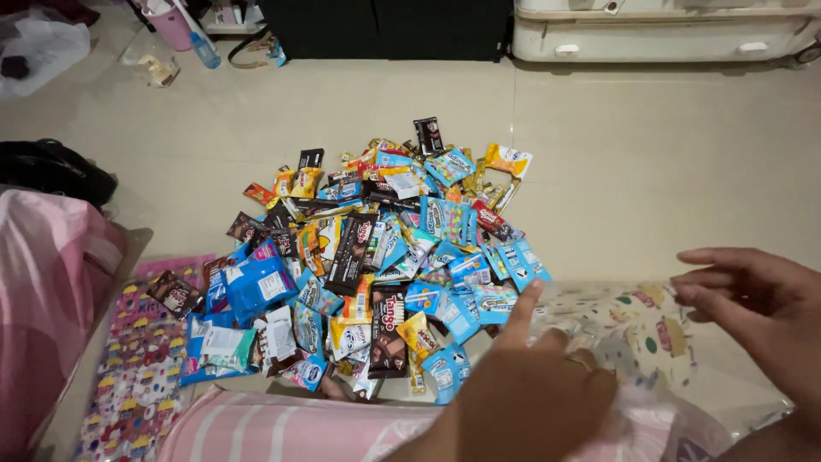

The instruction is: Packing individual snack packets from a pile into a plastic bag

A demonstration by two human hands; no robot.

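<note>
Clear printed bag [637, 329] between both hands, beside snack pile [376, 265].
</note>
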